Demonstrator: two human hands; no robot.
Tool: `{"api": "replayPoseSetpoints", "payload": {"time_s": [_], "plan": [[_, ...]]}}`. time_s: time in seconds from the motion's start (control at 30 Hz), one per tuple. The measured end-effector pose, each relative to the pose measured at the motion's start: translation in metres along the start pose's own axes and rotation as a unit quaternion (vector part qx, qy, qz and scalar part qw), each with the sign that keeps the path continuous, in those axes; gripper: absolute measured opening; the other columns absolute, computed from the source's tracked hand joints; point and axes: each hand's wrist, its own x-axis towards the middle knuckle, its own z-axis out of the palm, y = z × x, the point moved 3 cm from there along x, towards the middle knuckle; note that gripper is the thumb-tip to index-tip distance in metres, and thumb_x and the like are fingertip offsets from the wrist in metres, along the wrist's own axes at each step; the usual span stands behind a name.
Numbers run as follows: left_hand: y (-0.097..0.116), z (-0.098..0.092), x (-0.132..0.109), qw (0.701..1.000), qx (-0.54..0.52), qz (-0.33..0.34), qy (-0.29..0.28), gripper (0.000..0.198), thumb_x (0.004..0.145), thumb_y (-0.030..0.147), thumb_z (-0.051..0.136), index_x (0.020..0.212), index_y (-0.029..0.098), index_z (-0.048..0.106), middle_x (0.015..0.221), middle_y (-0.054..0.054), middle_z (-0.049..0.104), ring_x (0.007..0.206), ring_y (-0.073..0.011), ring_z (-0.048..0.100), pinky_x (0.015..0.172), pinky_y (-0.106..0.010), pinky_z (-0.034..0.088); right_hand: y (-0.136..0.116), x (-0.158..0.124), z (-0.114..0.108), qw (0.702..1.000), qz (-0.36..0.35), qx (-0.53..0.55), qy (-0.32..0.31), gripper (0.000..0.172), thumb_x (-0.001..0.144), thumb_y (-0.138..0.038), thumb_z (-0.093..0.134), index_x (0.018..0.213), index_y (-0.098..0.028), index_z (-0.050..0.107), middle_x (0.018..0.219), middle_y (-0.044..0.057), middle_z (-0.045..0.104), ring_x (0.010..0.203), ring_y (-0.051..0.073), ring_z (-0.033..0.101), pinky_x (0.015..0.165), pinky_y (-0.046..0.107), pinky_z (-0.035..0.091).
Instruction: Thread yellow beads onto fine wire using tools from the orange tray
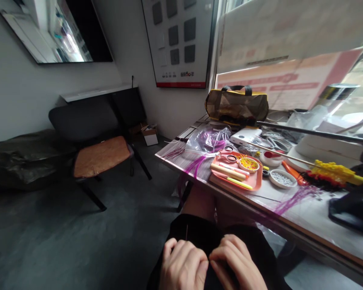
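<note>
Both my hands rest low in my lap on black fabric, close together and touching. My left hand has its fingers curled, with a thin needle-like pin sticking up just above it. My right hand is curled too, its fingertips pressed toward the left hand. What they pinch is too small to make out. Purple hair strands hang over the table edge above my knees.
The table to the right carries an orange tray with sticks and scissors, small bowls of beads, a plastic bag, a white power bank, a yellow-black bag and yellow clips. A chair stands at left on open floor.
</note>
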Motion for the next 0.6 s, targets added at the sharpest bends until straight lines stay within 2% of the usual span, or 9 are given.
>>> {"api": "replayPoseSetpoints", "payload": {"time_s": [0.17,0.3,0.4,0.47,0.53,0.6], "plan": [[-0.001,0.001,0.000,1.000,0.001,0.001,0.001,0.029,0.090,0.021,0.035,0.065,0.020,0.050,0.054,0.003,0.053,0.051,-0.0127,0.053,0.065,-0.028,0.037,-0.001,0.008,-0.005,1.000,-0.002,-0.003,0.003,0.027,0.092,-0.027,0.041,0.067,-0.022,0.048,0.051,-0.002,0.054,0.051,0.014,0.052,0.049,0.022,0.048],[-0.001,-0.001,0.002,1.000,0.001,0.002,0.004,0.027,0.089,0.019,0.037,0.065,0.021,0.049,0.054,0.003,0.054,0.051,-0.0125,0.053,0.064,-0.027,0.037,0.001,0.001,-0.001,1.000,0.003,0.009,0.002,0.021,0.090,-0.026,0.044,0.071,-0.022,0.051,0.054,-0.001,0.056,0.054,0.014,0.055,0.053,0.023,0.050],[-0.001,-0.003,0.002,1.000,-0.016,0.001,0.002,0.020,0.085,0.016,0.042,0.068,0.021,0.051,0.056,0.002,0.056,0.053,-0.0130,0.055,0.065,-0.027,0.037,0.005,-0.008,-0.002,1.000,0.004,-0.018,0.018,0.014,0.087,-0.033,0.048,0.082,-0.021,0.055,0.072,0.004,0.063,0.074,0.020,0.061,0.064,0.030,0.052],[-0.002,-0.004,0.003,0.999,-0.037,-0.005,-0.004,0.014,0.082,0.015,0.046,0.072,0.020,0.054,0.060,0.001,0.058,0.056,-0.0142,0.056,0.065,-0.028,0.037,0.010,-0.008,-0.010,0.999,0.001,-0.047,0.022,0.014,0.084,-0.034,0.052,0.089,-0.021,0.056,0.086,0.008,0.064,0.089,0.024,0.060,0.070,0.032,0.051],[-0.003,-0.005,0.006,0.998,-0.066,-0.004,-0.012,0.009,0.080,0.017,0.048,0.075,0.020,0.055,0.062,0.000,0.060,0.059,-0.0153,0.057,0.065,-0.029,0.037,0.019,0.005,-0.025,0.998,0.014,-0.065,0.015,0.012,0.084,-0.028,0.052,0.092,-0.020,0.056,0.091,0.009,0.062,0.090,0.023,0.059,0.072,0.032,0.050],[-0.004,-0.006,0.011,0.994,-0.107,-0.007,-0.003,0.012,0.081,0.020,0.047,0.071,0.020,0.053,0.060,0.000,0.057,0.058,-0.0154,0.055,0.064,-0.030,0.036,0.033,0.033,-0.043,0.995,0.044,-0.087,-0.013,0.010,0.086,-0.022,0.048,0.089,-0.019,0.056,0.088,0.008,0.061,0.084,0.021,0.059,0.072,0.030,0.048]]}}
